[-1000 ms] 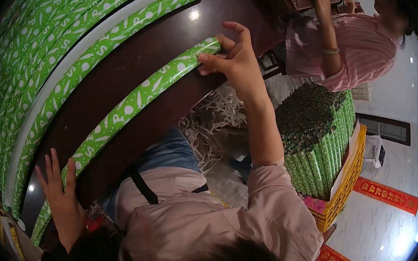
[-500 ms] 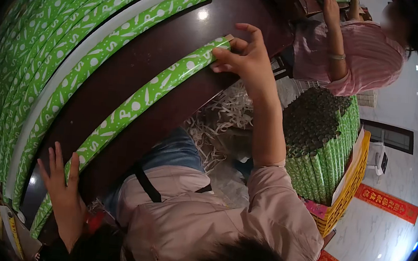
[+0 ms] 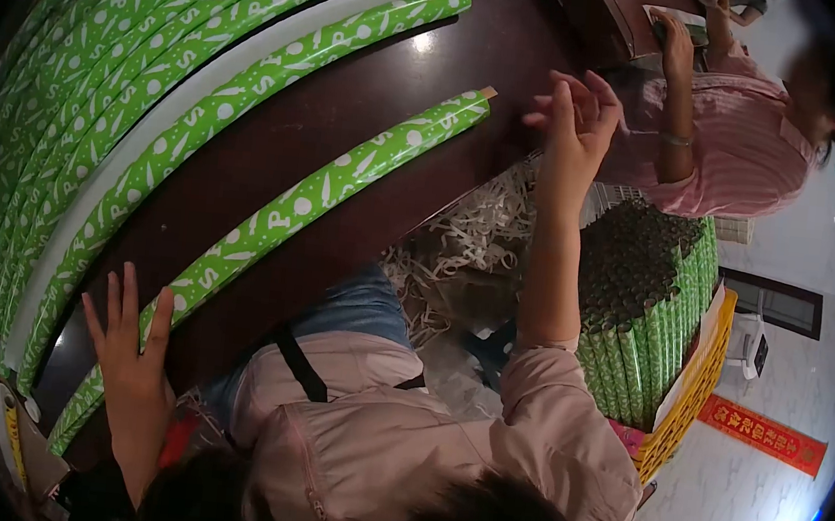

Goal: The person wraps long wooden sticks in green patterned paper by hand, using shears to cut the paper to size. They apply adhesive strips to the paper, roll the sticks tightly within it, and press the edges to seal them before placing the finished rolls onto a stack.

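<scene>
A green roll of wrapping paper (image 3: 319, 191) with white letters and vegetable shapes lies across the dark table. A bit of brown core sticks out at its far end. My left hand (image 3: 133, 344) rests over the near part of this roll, fingers spread and stretched out. Beyond the far end, my right hand (image 3: 579, 125) hangs in the air, apart from the roll, its fingers loosely bent and holding nothing. To the left lies another green roll (image 3: 243, 93), partly unrolled from a strip with its white side showing, beside a large stack of similar green rolls (image 3: 59, 116).
Bundled green rolls (image 3: 635, 352) stand by a yellow basket (image 3: 692, 387) at the right. Shredded paper strips (image 3: 471, 226) lie below the table (image 3: 345, 78). A person in a striped pink shirt (image 3: 731, 140) works at another table at the upper right.
My right hand has let go of the roll's far end and moved away to the right. My left hand stays spread on the roll. The view has shifted slightly.
</scene>
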`<state>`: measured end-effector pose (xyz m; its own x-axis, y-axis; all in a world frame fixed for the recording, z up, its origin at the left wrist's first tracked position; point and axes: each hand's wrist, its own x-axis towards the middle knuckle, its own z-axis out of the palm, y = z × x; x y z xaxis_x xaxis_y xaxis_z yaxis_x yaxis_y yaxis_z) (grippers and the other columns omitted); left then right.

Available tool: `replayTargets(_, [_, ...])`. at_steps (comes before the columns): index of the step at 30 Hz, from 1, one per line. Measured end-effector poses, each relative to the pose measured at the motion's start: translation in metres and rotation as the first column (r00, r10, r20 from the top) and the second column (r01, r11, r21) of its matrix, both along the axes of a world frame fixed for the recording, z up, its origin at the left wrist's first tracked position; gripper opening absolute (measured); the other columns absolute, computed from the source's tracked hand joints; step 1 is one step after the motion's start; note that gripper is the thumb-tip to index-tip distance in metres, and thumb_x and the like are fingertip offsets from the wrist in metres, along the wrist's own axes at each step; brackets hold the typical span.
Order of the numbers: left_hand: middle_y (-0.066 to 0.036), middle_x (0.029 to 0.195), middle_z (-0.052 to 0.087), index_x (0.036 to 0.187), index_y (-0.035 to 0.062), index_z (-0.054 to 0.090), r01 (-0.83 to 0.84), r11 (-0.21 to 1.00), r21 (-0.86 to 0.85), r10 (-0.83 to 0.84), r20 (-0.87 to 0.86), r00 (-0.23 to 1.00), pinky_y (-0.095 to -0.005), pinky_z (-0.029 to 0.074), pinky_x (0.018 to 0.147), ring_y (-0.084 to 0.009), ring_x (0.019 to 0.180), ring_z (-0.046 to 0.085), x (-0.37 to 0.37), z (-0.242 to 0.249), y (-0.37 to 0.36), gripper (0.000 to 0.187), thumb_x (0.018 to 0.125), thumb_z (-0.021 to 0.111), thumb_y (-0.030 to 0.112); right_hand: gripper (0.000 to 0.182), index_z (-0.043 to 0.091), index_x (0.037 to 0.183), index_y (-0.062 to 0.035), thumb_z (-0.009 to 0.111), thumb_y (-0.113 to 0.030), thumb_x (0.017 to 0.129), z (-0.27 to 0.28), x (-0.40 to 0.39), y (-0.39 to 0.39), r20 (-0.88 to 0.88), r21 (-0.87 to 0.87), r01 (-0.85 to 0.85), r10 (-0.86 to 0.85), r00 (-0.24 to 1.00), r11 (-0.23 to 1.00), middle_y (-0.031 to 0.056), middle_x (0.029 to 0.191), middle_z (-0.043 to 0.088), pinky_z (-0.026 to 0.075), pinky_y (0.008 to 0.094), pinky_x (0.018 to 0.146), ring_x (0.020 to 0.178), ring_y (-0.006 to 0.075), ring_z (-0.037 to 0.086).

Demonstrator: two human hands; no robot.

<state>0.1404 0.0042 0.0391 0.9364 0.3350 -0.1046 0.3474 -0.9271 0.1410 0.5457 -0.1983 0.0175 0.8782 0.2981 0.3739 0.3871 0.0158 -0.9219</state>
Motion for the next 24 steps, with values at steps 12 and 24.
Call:
replayTargets(12, [-0.023, 0.154, 0.031, 0.144, 0.0167, 0.045, -0.007, 1.0, 0.028, 0.006, 0.013, 1.0, -0.0649, 0.016, 0.114, -0.0449, 0.14, 0.031, -0.001, -0.004, 0.002, 0.083, 0.07, 0.049, -0.019, 0.065, 0.038, 0.146, -0.0092, 0.065, -0.03, 0.09, -0.002, -0.014, 0.014, 0.669, -0.534, -0.006, 0.427, 0.608, 0.846, 0.0128, 0.144, 0.048, 0.038, 0.0418, 0.107, 0.132, 0.0296, 0.047])
replayTargets(24, [-0.022, 0.152, 0.034, 0.141, 0.0173, 0.051, -0.032, 0.999, 0.019, 0.032, -0.015, 0.999, -0.0631, 0.016, 0.114, -0.044, 0.139, 0.034, 0.0, -0.002, 0.004, 0.071, 0.075, 0.053, -0.01, 0.056, 0.048, 0.139, -0.0398, 0.054, -0.049, 0.084, 0.028, -0.004, 0.066, 0.267, -0.956, -0.172, 0.946, -0.181, 0.237, 0.0064, 0.155, 0.033, 0.033, 0.0492, 0.112, 0.14, 0.0318, 0.036])
